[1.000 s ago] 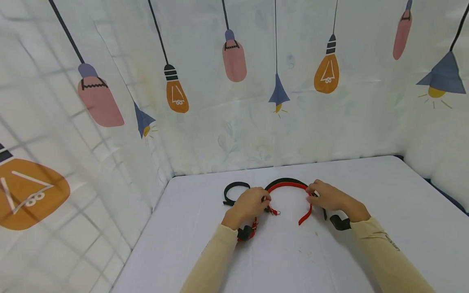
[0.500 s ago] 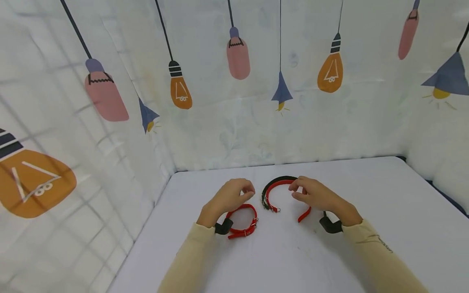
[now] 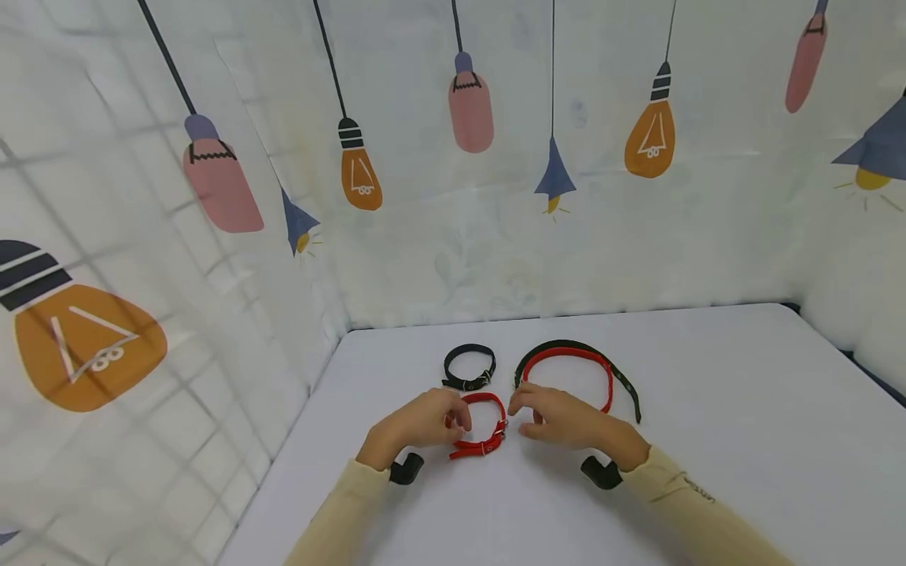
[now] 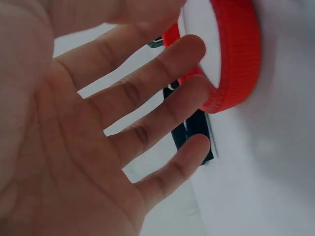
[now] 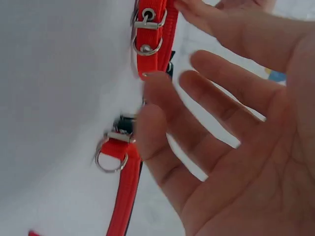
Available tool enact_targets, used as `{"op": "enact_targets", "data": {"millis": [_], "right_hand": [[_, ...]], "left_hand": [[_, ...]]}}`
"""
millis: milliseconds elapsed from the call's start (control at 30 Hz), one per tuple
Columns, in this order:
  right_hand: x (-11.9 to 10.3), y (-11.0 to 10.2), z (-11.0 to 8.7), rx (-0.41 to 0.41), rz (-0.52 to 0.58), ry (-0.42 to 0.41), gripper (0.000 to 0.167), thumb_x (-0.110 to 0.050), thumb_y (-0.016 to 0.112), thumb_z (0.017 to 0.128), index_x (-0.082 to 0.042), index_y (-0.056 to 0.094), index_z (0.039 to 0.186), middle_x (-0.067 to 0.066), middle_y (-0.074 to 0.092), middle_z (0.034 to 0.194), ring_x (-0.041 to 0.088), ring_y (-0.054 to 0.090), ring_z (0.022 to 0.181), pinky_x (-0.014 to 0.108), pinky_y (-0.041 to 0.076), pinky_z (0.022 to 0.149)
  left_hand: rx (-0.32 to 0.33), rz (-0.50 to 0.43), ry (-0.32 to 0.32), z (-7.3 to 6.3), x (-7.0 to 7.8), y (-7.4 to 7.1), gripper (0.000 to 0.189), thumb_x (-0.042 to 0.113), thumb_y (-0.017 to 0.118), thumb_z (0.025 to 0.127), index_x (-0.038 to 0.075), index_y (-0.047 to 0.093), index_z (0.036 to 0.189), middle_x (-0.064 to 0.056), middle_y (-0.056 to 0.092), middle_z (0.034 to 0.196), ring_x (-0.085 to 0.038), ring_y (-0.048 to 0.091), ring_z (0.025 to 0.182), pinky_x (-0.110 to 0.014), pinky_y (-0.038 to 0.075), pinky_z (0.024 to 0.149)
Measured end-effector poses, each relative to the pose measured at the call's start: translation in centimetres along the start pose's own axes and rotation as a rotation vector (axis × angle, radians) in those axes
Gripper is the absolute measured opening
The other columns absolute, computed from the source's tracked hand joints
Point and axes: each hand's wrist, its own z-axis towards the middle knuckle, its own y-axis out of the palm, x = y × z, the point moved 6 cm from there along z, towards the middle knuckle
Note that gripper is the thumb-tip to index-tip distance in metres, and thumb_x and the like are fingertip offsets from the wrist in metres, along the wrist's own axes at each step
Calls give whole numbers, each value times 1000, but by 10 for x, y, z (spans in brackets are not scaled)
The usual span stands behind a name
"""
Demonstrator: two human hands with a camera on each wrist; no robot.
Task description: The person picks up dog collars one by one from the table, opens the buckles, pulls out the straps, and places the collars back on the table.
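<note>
We see the red collar (image 3: 480, 448) on the near left part of the tabletop (image 3: 743, 409), between our left hand (image 3: 425, 420) and right hand (image 3: 566, 420), with the black collar (image 3: 465, 384) just beyond it. Our hands grip nothing: the left has its fingers spread and reaching over the collar's left side, the right has its fingers loose and parted beside the right edge, and we cannot tell whether either touches the band. We judge the red collar light, bendy yet firm enough to keep its loop, not fragile, its ribbed band unlikely to slip; we would pinch the band beside the metal buckle (image 5: 150, 23), where the layers double. Buckled into a nearly round loop standing on edge, it shows no clear long axis; the buckle sits on the near right and the free tail (image 3: 460, 454) points left. To the right, the red strap (image 3: 566, 351) and black strap (image 3: 619, 373) arch side by side, bowed towards the far side, the black one's free end pointing near
</note>
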Motion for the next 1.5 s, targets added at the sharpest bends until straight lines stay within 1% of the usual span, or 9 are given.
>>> {"op": "enact_targets", "data": {"millis": [167,400,533,733,933,1067,1233,1333,1500], "right_hand": [[-3,15,8,-68,-10,-2,30,-13,70,95,-14,68,126,-4,59,134,3,57,81,22,52,79],[-6,27,13,-69,-55,-38,26,-9,69,95,-17,70,120,-6,63,126,1,54,80,19,50,78],[-3,28,12,-45,-64,-32,26,-10,71,94,-19,70,118,-8,63,119,1,54,79,20,51,77],[1,22,12,-14,-42,14,27,-16,74,93,-22,67,119,-10,63,116,2,55,78,21,52,77],[0,9,11,91,-11,-14,29,-22,79,91,-22,66,116,-13,65,106,6,58,82,22,51,74],[-2,-5,7,209,-21,-52,26,-25,81,90,-24,67,111,-15,63,93,9,58,82,22,48,71],[-8,-32,-1,334,5,-124,22,-25,79,91,-20,70,112,-13,66,89,5,58,81,23,51,68],[-9,-47,-7,386,11,-146,24,-23,78,92,-16,71,114,-11,69,93,3,58,83,25,54,70],[-6,-69,-17,445,16,-112,25,-22,77,93,-15,72,116,-10,70,96,5,60,84,29,56,74]], "left_hand": [[-49,16,43,2,-3,8,13,4,76,86,17,78,84,3,66,83,-13,60,76,-19,49,67],[-65,-8,68,5,-6,13,19,0,75,85,18,79,84,5,67,82,-6,58,74,-18,49,67],[-51,-32,89,6,-4,8,18,0,75,87,18,79,86,7,70,84,-2,57,75,-19,50,69],[-5,-95,125,4,-6,-3,13,7,73,93,20,78,94,8,72,91,-5,61,81,-22,53,75],[42,-209,109,3,-14,-9,18,9,67,98,23,76,103,9,73,100,-9,63,98,-30,54,88],[98,-377,103,4,-12,-16,27,2,58,99,21,75,109,2,73,109,-18,65,102,-34,54,89],[165,-569,154,7,-2,-29,27,2,54,102,12,72,119,-9,71,119,-24,69,105,-36,57,91],[182,-598,183,12,6,-37,24,8,61,101,11,70,123,-10,70,121,-24,69,105,-36,59,90],[212,-554,217,29,26,-49,28,14,73,95,14,70,123,-12,71,117,-23,67,104,-35,61,84]]}}
